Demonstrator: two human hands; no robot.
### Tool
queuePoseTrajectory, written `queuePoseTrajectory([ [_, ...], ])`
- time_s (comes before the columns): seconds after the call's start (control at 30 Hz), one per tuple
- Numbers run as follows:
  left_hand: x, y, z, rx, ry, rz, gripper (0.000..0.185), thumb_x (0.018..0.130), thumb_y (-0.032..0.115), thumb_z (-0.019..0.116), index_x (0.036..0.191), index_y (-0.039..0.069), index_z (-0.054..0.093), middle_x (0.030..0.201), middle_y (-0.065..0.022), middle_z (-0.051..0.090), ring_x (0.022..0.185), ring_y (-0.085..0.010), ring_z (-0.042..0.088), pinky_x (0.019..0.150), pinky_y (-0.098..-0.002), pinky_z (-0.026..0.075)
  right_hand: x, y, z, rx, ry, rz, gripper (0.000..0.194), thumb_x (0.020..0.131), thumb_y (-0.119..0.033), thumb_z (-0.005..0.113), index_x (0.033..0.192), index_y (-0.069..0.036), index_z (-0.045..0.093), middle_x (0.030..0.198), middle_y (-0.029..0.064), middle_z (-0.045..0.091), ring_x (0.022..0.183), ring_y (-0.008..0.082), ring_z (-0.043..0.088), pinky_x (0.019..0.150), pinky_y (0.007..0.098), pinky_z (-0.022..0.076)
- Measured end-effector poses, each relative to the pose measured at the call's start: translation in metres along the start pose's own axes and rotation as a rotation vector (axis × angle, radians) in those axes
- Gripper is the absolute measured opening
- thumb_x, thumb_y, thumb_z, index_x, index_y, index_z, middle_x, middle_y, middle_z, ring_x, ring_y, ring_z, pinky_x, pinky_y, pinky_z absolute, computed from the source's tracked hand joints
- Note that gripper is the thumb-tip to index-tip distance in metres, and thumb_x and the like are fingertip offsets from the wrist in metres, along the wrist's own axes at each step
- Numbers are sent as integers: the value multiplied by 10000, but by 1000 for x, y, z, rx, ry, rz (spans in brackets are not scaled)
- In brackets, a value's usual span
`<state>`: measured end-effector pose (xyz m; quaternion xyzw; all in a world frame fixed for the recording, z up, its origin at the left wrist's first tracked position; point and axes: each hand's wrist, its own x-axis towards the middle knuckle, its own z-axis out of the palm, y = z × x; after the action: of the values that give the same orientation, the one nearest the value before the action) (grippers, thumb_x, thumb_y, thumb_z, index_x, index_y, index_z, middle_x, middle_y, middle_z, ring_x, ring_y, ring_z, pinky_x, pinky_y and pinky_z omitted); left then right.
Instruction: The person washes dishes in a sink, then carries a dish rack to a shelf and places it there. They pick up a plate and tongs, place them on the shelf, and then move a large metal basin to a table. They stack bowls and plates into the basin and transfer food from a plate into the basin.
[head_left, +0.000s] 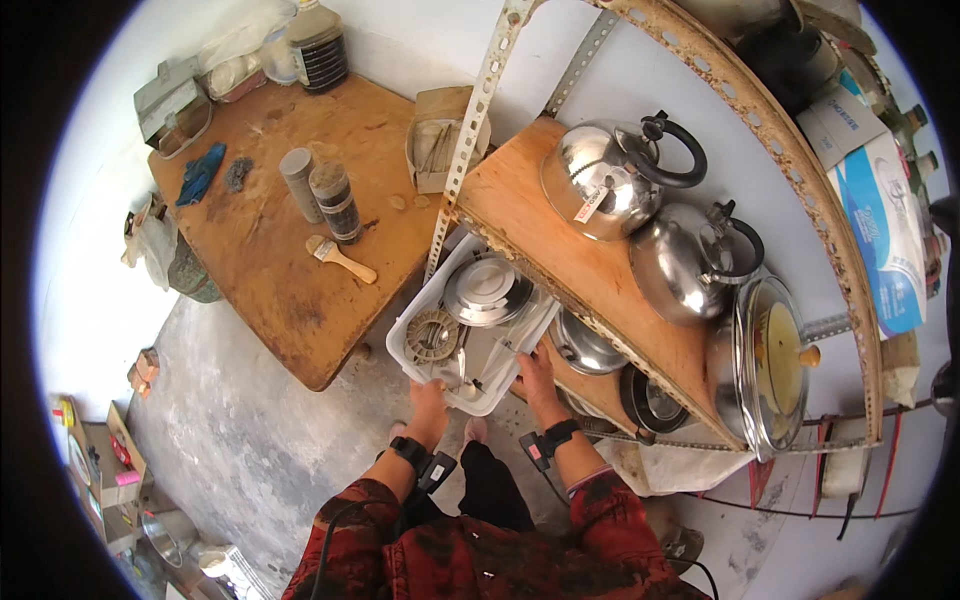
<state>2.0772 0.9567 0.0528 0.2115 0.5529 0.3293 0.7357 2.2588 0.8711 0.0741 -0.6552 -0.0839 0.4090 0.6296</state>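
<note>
A white plastic basin (480, 403), roughly rectangular, is held out in front of my body. My left hand (427, 412) grips its near left rim, and my right hand (536, 375) grips its right rim; the fingers of both are partly hidden. Inside lie a round stainless steel lid or bowl (489, 289), a beige ring-shaped rack or holder (432, 335) and a metal spoon (461, 358). The far right part of the basin is close to the shelf edge, which hides some of it.
A metal-framed shelf (517, 172) at right carries two steel kettles (600, 184) and a glass-lidded pot (772, 367). On the wooden table (262, 277) at left stand two cylindrical containers (335, 202) beside a brush (341, 259). A pan (652, 397) sits on the lower shelf.
</note>
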Motion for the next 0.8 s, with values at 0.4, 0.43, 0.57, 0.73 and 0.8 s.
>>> queuePoseTrajectory([
  [0.4,57,-32,74,-90,75,164,507,680,-53,463,1180,33,461,1000,-106,583,852,-228,600,629,-313,502,82,-25,-27,-70,-84,-5,372,817,-152,515,1173,-72,441,1035,88,522,860,208,542,639,340,508],
  [0.43,62,-34,78,-132,83,185,507,668,-59,461,1167,37,467,980,-103,588,829,-225,606,580,-312,509,89,-24,-29,-93,-75,-2,357,815,-155,519,1154,-64,455,1021,89,524,843,207,543,625,339,506],
  [0.57,80,-38,93,72,124,122,460,693,-62,470,1144,32,479,986,-124,604,814,-248,627,595,-324,521,103,-23,-34,-70,-101,-68,383,828,-209,541,1164,-44,460,1003,102,524,813,213,546,615,354,487],
  [0.73,83,-36,113,113,169,134,464,737,-46,477,1193,24,428,994,-145,606,847,-266,627,693,-344,521,115,-27,-32,-205,51,43,479,895,-222,482,1341,-131,336,1109,87,523,877,228,578,611,365,480],
  [0.8,80,-33,118,277,155,140,524,741,10,509,1251,39,392,1038,-172,592,911,-296,608,749,-339,498,118,-24,-34,-162,25,56,448,896,-230,476,1319,-133,363,1091,80,531,877,222,578,614,359,474],
])
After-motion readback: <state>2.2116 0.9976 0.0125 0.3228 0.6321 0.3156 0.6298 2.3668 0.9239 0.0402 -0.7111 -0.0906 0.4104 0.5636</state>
